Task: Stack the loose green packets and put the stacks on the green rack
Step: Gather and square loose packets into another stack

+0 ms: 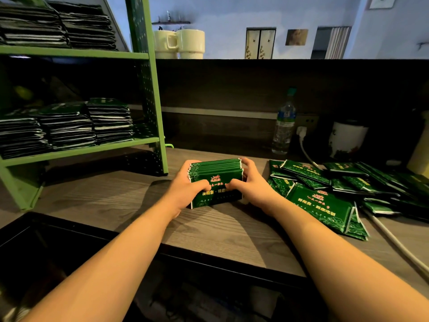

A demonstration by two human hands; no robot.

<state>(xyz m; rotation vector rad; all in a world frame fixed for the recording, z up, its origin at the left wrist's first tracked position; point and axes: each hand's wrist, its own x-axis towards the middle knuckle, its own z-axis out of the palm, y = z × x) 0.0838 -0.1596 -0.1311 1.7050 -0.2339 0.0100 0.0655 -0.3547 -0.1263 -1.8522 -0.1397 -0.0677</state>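
Counter (130, 201): grey wood-grain top that carries everything below; a dark back wall rises along its far edge.
Rack (148, 94): green metal shelving with perforated sides, standing on the counter's left end, its near right leg close to the middle of the top.
Rack stacks (69, 126): flat piles of packets side by side on the lower shelf, with more piles on the shelf above.
Loose packets (343, 182): green packets with gold print, spread and overlapping on the right side of the counter; one large-looking packet lies nearest the front edge.
Held stack (216, 182): a bundle of green packets standing on edge on the counter near its middle, printed face toward the camera, between the rack's leg and the loose packets.
Left hand (185, 189): grips the left end of the held stack, thumb curled over the front face, fingers behind.
Right hand (253, 184): grips the right end the same way, thumb on the front face, fingers wrapped over the far side.
Bottle (284, 126): clear plastic, upright at the far edge, right of centre.
Cable (394, 242): white, running from a plug on the back wall along the counter's right side, under the loose packets.
Mugs (181, 43): two cream ones on the ledge atop the back wall, just beside the rack.
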